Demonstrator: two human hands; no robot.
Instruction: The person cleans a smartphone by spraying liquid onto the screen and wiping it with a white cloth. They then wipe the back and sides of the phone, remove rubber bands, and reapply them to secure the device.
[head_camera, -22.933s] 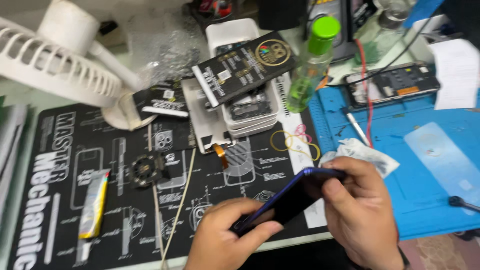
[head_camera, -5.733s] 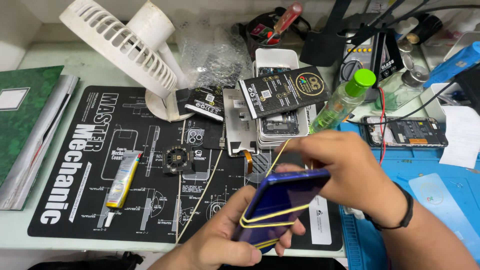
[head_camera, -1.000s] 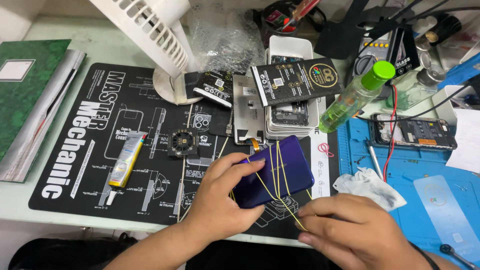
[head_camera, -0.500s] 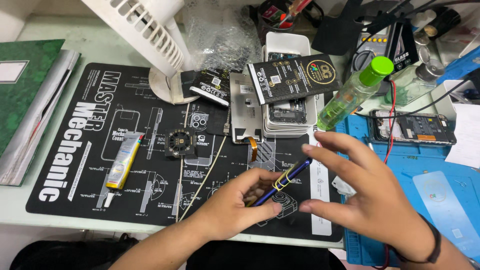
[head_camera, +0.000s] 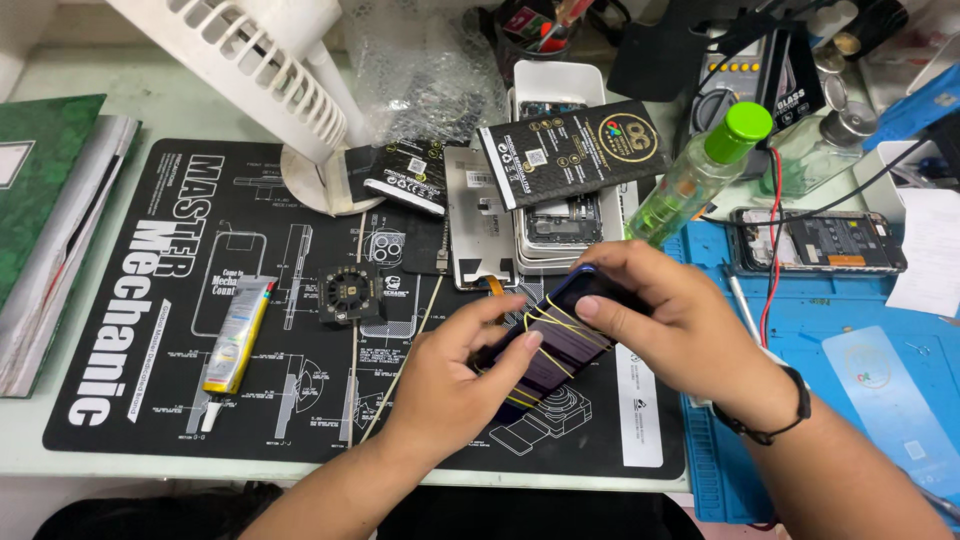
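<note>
Left hand (head_camera: 440, 385) and right hand (head_camera: 670, 320) each grip the dark smartphone (head_camera: 545, 345), apparently bound by yellow rubber bands (head_camera: 560, 325), above the black repair mat (head_camera: 300, 300).

Left hand: the left hand (head_camera: 440, 385) grips the near end of a dark blue phone (head_camera: 555, 335), fingers (head_camera: 500, 315) curled over its edge.
Right hand: the right hand (head_camera: 680, 320) covers the far end — black wristband (head_camera: 775, 415) on the wrist.
Bands: yellow rubber bands (head_camera: 555, 325) cross the phone.
Under it: black repair mat (head_camera: 140, 300) on the table (head_camera: 120, 90).
Nearby: glue tube (head_camera: 235, 335) to the left; green-capped bottle (head_camera: 700, 175) beyond; white fan (head_camera: 260, 60) — top left.
</note>
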